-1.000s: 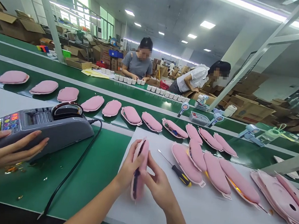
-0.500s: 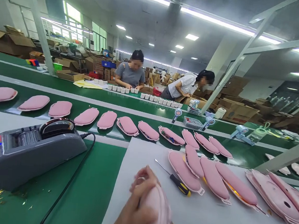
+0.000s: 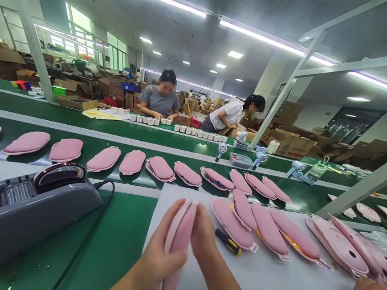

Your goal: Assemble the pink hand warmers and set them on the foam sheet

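Observation:
A pink oval shell [image 3: 178, 240] stands on edge over the white mat [image 3: 270, 280], held between both hands. My left hand [image 3: 162, 254] wraps its left side with fingers closed on it. My right hand [image 3: 203, 235] presses against its right side. A screwdriver with a black and yellow handle [image 3: 228, 241] lies on the mat just right of my right hand. Beyond it rests a row of several pink shells [image 3: 267, 229].
A grey tape dispenser [image 3: 24, 207] with a black cable sits at the left on the green bench [image 3: 112, 246]. Several pink shells [image 3: 132, 161] lie on the green conveyor. Another person's hand [image 3: 373, 288] shows at the lower right. Two people work across the line.
The camera tilted up, so the bench slid lower in view. The shell rose back between both hands, standing on edge. The other person's hands at the tape dispenser have left the view.

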The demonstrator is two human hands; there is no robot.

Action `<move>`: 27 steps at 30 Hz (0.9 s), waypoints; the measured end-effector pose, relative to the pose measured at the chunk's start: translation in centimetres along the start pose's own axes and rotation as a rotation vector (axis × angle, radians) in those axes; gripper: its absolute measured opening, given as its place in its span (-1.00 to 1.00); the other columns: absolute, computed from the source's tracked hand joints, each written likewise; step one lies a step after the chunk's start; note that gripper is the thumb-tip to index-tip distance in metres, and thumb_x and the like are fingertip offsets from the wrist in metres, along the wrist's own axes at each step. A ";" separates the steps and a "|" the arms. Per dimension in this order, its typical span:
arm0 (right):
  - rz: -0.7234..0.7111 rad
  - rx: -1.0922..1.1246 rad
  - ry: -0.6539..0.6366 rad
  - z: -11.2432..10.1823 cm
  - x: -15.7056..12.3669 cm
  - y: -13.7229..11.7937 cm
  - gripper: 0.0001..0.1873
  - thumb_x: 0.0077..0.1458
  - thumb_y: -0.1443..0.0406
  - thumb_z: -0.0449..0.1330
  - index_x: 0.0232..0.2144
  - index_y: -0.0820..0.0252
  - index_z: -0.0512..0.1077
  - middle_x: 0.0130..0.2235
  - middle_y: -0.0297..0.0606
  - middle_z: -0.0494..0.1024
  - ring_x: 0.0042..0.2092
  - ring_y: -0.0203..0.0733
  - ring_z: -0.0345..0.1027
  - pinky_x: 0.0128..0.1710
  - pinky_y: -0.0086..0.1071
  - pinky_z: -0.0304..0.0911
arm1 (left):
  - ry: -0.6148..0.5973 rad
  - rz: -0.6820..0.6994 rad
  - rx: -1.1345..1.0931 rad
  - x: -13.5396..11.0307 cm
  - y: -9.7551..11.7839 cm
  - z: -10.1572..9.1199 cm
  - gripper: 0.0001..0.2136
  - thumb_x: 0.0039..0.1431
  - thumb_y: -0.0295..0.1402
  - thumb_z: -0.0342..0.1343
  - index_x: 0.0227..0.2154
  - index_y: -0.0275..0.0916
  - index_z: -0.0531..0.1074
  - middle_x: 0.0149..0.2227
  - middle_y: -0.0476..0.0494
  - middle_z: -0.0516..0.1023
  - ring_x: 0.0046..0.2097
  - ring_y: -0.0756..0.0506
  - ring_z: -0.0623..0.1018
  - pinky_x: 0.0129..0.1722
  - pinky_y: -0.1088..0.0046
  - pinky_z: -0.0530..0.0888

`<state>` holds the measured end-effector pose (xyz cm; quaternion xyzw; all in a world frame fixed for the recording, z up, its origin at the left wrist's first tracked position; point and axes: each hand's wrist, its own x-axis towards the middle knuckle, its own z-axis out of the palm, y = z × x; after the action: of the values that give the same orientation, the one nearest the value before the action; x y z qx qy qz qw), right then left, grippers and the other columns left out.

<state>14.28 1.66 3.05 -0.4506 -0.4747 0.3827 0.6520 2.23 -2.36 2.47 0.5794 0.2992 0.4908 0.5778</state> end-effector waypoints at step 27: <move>-0.237 -0.321 0.152 -1.7 0.3 -1.2 -0.48 0.18 0.19 -0.05 -0.79 0.11 0.07 -0.75 -0.47 0.08 -0.67 -0.37 -0.03 -0.65 -0.42 -0.05 | -0.279 -0.500 0.004 3.0 2.8 1.4 -0.33 0.09 0.27 -0.22 -0.12 -0.21 0.41 -0.21 -0.13 0.51 -0.04 -0.17 0.46 0.03 0.24 0.33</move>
<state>16.08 1.21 4.06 -0.5172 -0.5285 0.1880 0.6464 3.90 -0.58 6.03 0.5507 0.3512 0.2481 0.7155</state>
